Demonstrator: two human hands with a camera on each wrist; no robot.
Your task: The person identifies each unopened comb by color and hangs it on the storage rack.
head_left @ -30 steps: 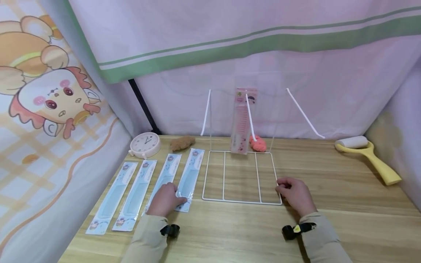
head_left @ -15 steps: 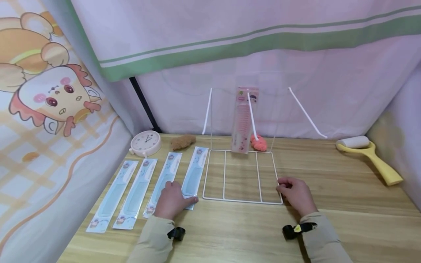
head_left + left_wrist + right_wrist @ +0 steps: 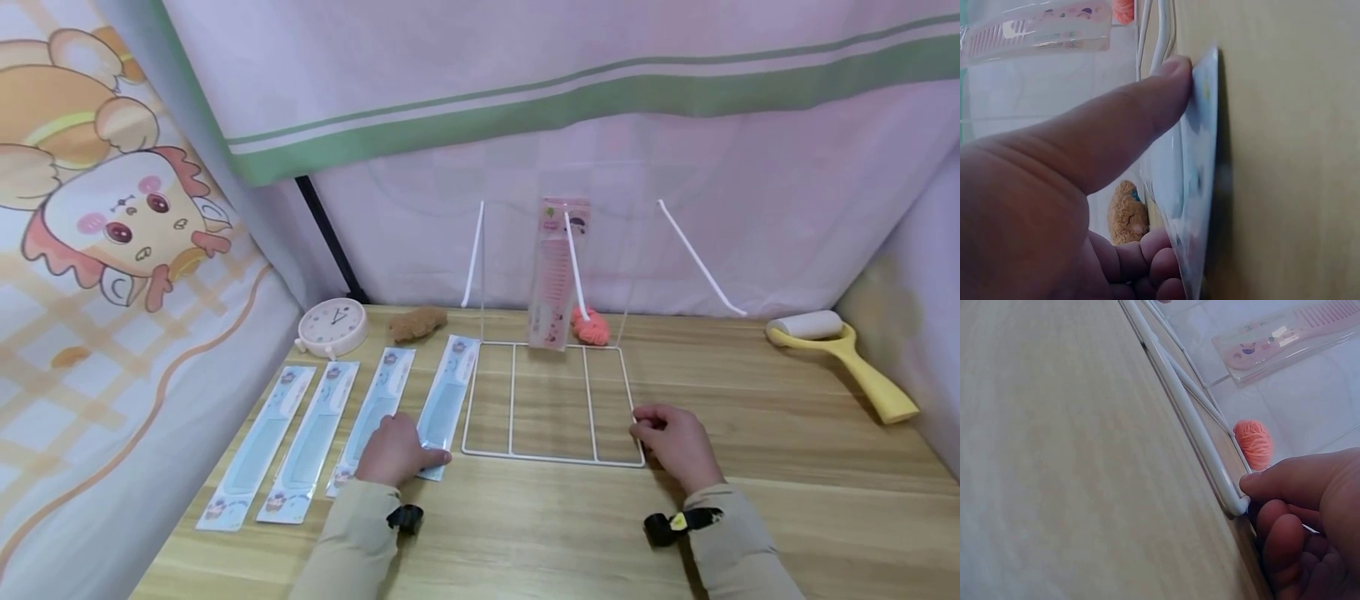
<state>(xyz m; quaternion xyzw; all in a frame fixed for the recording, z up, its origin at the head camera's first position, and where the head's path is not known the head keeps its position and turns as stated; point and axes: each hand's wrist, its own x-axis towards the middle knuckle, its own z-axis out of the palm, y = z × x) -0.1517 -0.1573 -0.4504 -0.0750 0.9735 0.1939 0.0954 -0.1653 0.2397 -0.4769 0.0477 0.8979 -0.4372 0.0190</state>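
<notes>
My left hand (image 3: 397, 450) holds the rightmost blue packaged comb (image 3: 447, 400) by its near part. In the left wrist view the thumb presses one edge of the package (image 3: 1200, 144) and curled fingers lie at the other. The far end of that package touches or overlaps the left side of a white wire rack (image 3: 512, 400). With thumb and fingers, my right hand (image 3: 678, 446) pinches the rack's right side wire near its front corner, as the right wrist view also shows. A pink packaged comb (image 3: 553, 275) hangs at the rack's middle prong, before a clear panel.
Several more blue packaged combs (image 3: 255, 450) lie in a row at left. Behind them are a round clock (image 3: 332, 327) and a brown fuzzy object (image 3: 417, 324). Coral yarn (image 3: 591, 327) sits behind the rack, a yellow-handled roller (image 3: 862, 367) at far right. White prongs (image 3: 701, 260) jut forward.
My left hand has slid the rightmost blue packaged comb rightward, up to the rack's left side. In the last half second it has hardly moved. My right hand stays on the rack.
</notes>
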